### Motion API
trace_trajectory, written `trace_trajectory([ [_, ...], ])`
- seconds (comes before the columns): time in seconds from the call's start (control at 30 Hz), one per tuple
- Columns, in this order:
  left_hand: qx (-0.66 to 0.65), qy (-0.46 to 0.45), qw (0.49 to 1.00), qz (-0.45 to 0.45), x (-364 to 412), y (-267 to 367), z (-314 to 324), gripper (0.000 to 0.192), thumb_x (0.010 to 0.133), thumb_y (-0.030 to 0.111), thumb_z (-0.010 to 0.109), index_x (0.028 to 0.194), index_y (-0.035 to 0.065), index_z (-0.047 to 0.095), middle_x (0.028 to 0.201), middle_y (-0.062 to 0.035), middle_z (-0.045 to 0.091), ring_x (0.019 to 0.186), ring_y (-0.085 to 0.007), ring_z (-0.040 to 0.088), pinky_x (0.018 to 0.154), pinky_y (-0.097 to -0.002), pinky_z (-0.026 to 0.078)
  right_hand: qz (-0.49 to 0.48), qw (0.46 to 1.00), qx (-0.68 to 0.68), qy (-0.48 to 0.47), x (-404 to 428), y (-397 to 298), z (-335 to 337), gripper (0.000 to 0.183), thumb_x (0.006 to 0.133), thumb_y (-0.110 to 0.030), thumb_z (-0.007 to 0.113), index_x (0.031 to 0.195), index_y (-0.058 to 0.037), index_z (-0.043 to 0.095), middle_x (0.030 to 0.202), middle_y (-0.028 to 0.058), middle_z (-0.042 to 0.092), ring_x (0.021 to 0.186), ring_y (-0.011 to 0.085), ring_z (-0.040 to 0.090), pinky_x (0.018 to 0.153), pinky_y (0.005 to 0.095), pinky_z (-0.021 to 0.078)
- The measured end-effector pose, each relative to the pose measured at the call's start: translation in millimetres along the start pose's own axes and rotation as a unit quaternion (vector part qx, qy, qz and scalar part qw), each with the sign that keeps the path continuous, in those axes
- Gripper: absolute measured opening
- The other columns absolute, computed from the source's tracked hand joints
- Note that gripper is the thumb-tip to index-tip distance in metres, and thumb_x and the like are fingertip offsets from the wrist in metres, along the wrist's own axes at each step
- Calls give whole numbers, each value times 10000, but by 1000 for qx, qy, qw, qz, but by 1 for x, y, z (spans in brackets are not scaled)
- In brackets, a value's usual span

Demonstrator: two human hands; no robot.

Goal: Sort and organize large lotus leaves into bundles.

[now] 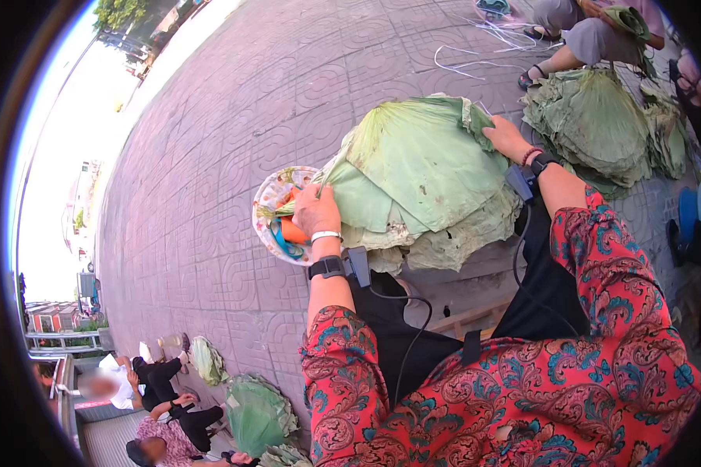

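Note:
A stack of large dried lotus leaves (426,169) spreads in front of me, over my knees and the paving. My left hand (317,211) grips the left edge of the stack, with a few thin leaf ends showing between thumb and fingers. My right hand (507,139) pinches a folded green leaf edge at the upper right of the stack. Beside and partly behind my left hand lies a round, patterned fabric hat (264,226) with orange and blue things in it.
Another leaf stack (593,125) stands at the right near a seated person (599,41) holding a leaf. White plastic straps (473,64) lie on the paving at the top. At the lower left, two people (166,429) sit near more leaf stacks (260,411).

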State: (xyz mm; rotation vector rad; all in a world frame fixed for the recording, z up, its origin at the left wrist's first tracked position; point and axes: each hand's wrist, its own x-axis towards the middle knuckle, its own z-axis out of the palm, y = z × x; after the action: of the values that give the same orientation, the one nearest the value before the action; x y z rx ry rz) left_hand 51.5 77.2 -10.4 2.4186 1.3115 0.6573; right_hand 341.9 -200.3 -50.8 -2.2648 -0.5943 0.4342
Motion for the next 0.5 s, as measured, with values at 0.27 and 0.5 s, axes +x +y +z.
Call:
trace_trajectory([
  [0.27,-103,-38,991,-71,5,-11,21,229,772,201,655,942,46,647,912,-162,659,849,-319,620,770,-390,464,18,992,-108,69,7,7,-1,349,824,-202,551,1113,-5,558,1071,220,612,1027,366,574,853,442,441],
  [0.5,-175,-15,981,-81,15,-34,24,223,717,126,666,931,74,635,953,-141,666,907,-313,619,810,-375,465,-431,883,-102,155,-49,-93,33,233,842,-264,589,963,-66,574,946,92,588,946,282,540,822,413,407],
])
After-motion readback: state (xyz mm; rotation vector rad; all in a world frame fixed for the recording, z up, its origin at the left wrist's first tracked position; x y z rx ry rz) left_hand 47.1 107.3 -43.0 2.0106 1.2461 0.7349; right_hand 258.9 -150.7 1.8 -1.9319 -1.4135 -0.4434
